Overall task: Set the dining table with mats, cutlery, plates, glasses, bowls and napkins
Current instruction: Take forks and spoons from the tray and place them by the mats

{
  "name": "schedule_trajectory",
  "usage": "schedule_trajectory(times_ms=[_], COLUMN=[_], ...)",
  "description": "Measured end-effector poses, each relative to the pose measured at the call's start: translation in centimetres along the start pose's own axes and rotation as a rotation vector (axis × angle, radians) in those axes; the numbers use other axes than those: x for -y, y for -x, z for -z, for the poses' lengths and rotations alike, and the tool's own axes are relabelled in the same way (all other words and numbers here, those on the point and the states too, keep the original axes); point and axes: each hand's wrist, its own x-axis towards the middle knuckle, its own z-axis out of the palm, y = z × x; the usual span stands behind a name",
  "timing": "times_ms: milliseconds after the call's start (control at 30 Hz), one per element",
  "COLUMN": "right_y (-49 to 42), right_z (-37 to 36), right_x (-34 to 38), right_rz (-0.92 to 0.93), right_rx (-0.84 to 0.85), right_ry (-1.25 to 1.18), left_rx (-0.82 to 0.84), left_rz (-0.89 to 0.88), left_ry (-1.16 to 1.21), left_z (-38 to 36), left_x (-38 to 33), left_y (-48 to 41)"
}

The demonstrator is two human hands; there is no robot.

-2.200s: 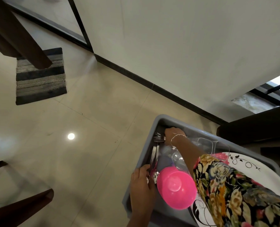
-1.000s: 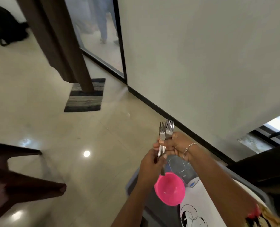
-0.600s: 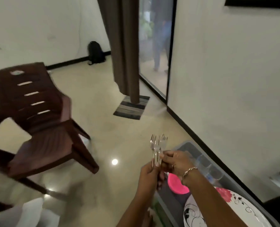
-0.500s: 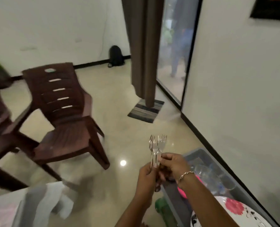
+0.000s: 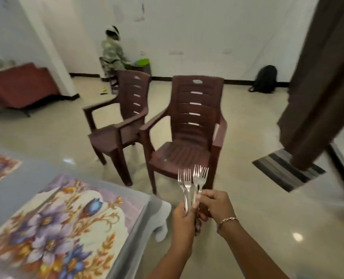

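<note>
Two brown chairs (image 5: 193, 117) stand side by side, a striped rug (image 5: 283, 171) under the curtain (image 5: 324, 77), a backpack (image 5: 265, 79) by the wall (image 5: 207, 27).

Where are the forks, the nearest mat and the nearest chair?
forks (image 5: 187, 185): head view, on one fork's neck, just under its tines.
nearest mat (image 5: 62, 228): head view, on the purple flowers near its middle.
nearest chair (image 5: 179, 158): head view, on its seat.

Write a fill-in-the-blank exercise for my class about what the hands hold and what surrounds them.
The left hand and right hand together hold several ____.
A bracelet circles the ____ wrist.
Beyond the table stand ____ brown chairs.
The mat on the table shows purple and blue ____.
Missing words: forks, right, two, flowers.
</note>
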Motion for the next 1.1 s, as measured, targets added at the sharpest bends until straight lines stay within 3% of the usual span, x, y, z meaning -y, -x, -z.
schedule_trajectory(times_ms=[367,533,833,1100], right_y=[-15.6,-22.6,-36.6,-40.4], right_z=[-12.6,-15.7,-20.7,-28.6], right_x=[4.9,5.3,6.4,6.3], right_rz=[-0.032,-0.048,-0.112,-0.288], right_rx=[0.227,0.329,0.664,1.044], right_ry=[-0.037,0.103,0.322,0.500], left_rx=[-0.371,-0.518,-0.905,-1.285], left_rz=[-0.023,0.009,0.048,-0.028], left_ry=[0.132,0.198,0.282,0.472], left_z=[10.0,12.1,13.9,18.0], left_x=[-5.2,-5.6,-8.2,-9.0], left_y=[-14.8,-20.2,-30.9,-32.9])
